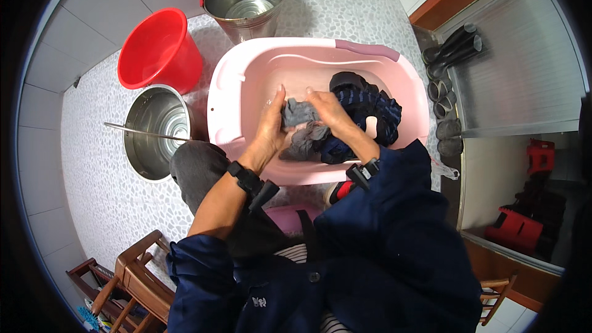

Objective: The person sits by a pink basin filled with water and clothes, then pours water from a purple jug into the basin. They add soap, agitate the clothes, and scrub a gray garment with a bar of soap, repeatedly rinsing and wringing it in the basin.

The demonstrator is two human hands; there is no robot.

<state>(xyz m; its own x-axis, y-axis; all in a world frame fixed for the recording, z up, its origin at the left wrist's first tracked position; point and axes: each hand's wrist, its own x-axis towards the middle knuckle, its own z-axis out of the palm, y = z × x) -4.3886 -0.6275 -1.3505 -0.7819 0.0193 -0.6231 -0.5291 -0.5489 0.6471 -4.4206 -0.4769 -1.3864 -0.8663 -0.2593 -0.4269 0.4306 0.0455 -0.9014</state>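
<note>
A pink plastic baby bathtub (225,88) stands on the floor before me, with wet clothes in it. My left hand (270,125) grips the left side of a small grey cloth (297,112), thumb raised and fingers partly hidden beneath it. From the other side my right hand (330,112) holds the same cloth, its fingers partly hidden. More crumpled grey fabric (303,142) hangs just below the hands. Beside my right wrist lies a heap of dark navy clothing (388,113) with blue stripes. A pale oval piece (371,126) rests on that heap; what it is I cannot tell.
A red plastic bucket (155,51) and two steel buckets (157,159) (249,27) surround the tub's left and far sides. Black rubber boots (451,51) and several shoes (443,95) line the sliding door (518,64) at right. A wooden chair (143,282) stands behind at left.
</note>
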